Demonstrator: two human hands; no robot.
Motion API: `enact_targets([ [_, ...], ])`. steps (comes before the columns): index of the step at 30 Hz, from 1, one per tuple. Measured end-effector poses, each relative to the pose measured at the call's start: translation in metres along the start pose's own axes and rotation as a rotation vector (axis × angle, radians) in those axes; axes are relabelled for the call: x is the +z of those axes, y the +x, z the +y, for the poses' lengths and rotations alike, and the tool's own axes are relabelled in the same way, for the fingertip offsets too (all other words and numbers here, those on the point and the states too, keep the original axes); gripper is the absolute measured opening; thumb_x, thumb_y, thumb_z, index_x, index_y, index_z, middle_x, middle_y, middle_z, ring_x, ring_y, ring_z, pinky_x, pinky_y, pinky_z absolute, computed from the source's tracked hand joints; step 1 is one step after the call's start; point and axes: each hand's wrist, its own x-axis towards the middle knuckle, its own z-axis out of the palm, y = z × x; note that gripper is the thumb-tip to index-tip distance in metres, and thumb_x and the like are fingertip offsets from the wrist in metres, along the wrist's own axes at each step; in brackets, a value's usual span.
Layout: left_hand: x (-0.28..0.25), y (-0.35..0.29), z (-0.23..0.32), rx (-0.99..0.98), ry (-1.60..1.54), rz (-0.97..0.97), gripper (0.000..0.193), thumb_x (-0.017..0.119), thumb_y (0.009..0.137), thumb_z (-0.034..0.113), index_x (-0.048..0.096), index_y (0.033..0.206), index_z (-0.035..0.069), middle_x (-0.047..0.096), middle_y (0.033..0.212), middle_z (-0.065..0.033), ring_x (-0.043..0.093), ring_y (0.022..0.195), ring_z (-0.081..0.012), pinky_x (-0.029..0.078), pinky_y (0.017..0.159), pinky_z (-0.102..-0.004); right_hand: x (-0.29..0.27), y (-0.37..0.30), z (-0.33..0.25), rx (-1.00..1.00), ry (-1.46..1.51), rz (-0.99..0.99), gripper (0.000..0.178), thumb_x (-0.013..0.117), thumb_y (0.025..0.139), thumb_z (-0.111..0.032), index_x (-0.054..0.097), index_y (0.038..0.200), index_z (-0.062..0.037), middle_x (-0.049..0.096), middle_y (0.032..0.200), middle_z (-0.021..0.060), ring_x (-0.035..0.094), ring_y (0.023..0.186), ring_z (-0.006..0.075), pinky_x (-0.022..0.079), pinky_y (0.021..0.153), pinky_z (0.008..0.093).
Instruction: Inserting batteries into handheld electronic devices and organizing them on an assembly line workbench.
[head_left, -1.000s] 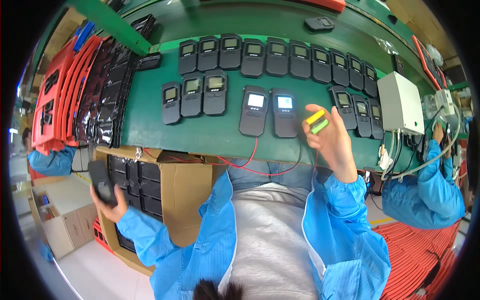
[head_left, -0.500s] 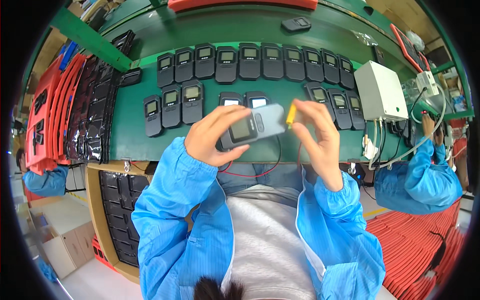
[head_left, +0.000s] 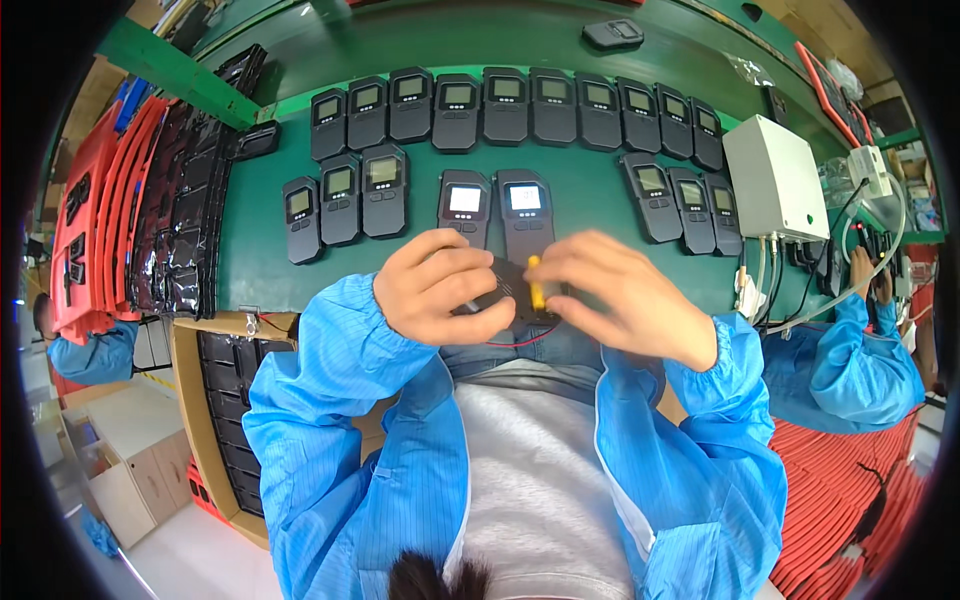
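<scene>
My left hand (head_left: 440, 288) is closed round a dark handheld device (head_left: 512, 288), held low over the table's near edge. Its screen does not show now, and my fingers cover much of it. A short yellow stick-like piece (head_left: 537, 284) is pinched in my right hand (head_left: 625, 295), against or just over the device's right end; motion blurs these fingers. Just beyond my hands lie two similar devices with lit white screens, one on the left (head_left: 465, 205) and one on the right (head_left: 524, 205). A thin red wire (head_left: 515, 343) runs below my hands.
Several more grey devices (head_left: 505, 110) lie in a row across the green table (head_left: 265, 200), with small groups at left and right. A white box (head_left: 778, 180) with cables stands at right. Black trays (head_left: 180, 210) and red trays (head_left: 95, 220) stack at left. Another person's sleeve (head_left: 850, 370) is at far right.
The device has been turned over and lowered towards me, so its screen no longer shows. My right hand has brought the yellow piece down and left onto or over it.
</scene>
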Motion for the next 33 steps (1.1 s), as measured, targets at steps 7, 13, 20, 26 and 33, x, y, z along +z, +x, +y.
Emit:
enact_targets([
  [7, 0.007, 0.000, 0.001, -0.002, 0.141, 0.011, 0.039, 0.070, 0.056, 0.007, 0.062, 0.092, 0.020, 0.050, 0.089, -0.0044, 0.059, 0.080, -0.0226, 0.052, 0.063, -0.0361, 0.035, -0.005, -0.019, 0.087, -0.150, 0.200, 0.045, 0.074, 0.074, -0.010, 0.058, 0.115, -0.0039, 0.059, 0.108, 0.0117, 0.058, 0.097, 0.0303, 0.049, 0.079, 0.0373],
  [13, 0.008, 0.002, 0.001, -0.008, 0.061, 0.063, 0.036, 0.068, 0.057, 0.007, 0.062, 0.090, 0.021, 0.050, 0.088, -0.0038, 0.059, 0.080, -0.0221, 0.051, 0.062, -0.0360, 0.034, -0.006, -0.022, 0.205, -0.047, 0.128, 0.048, 0.081, 0.063, -0.010, 0.052, 0.101, -0.0045, 0.054, 0.102, 0.0093, 0.054, 0.094, 0.0313, 0.048, 0.077, 0.0392],
  [20, 0.001, -0.002, 0.010, 0.030, 0.070, 0.080, 0.030, 0.069, 0.058, 0.009, 0.061, 0.085, 0.018, 0.053, 0.086, -0.0023, 0.059, 0.082, -0.0205, 0.051, 0.065, -0.0368, 0.043, -0.002, -0.021, 0.188, 0.004, 0.201, 0.048, 0.082, 0.057, -0.003, 0.050, 0.093, -0.0062, 0.055, 0.098, 0.0093, 0.058, 0.096, 0.0294, 0.047, 0.071, 0.0356],
  [26, -0.010, 0.004, 0.019, -0.034, 0.092, 0.120, 0.025, 0.070, 0.059, 0.011, 0.062, 0.082, 0.016, 0.057, 0.084, -0.0004, 0.060, 0.086, -0.0185, 0.052, 0.071, -0.0377, 0.045, 0.000, -0.032, 0.121, 0.079, 0.338, 0.061, 0.082, 0.054, 0.001, 0.057, 0.109, -0.0057, 0.058, 0.109, 0.0122, 0.058, 0.107, 0.0307, 0.049, 0.077, 0.0362],
  [33, -0.009, 0.005, 0.021, -0.026, 0.059, 0.182, 0.024, 0.070, 0.057, 0.011, 0.062, 0.079, 0.015, 0.057, 0.083, -0.0003, 0.060, 0.085, -0.0186, 0.052, 0.070, -0.0384, 0.042, -0.004, -0.031, -0.010, -0.035, 0.329, 0.060, 0.080, 0.054, 0.002, 0.060, 0.110, -0.0051, 0.061, 0.117, 0.0153, 0.061, 0.101, 0.0324, 0.051, 0.082, 0.0387],
])
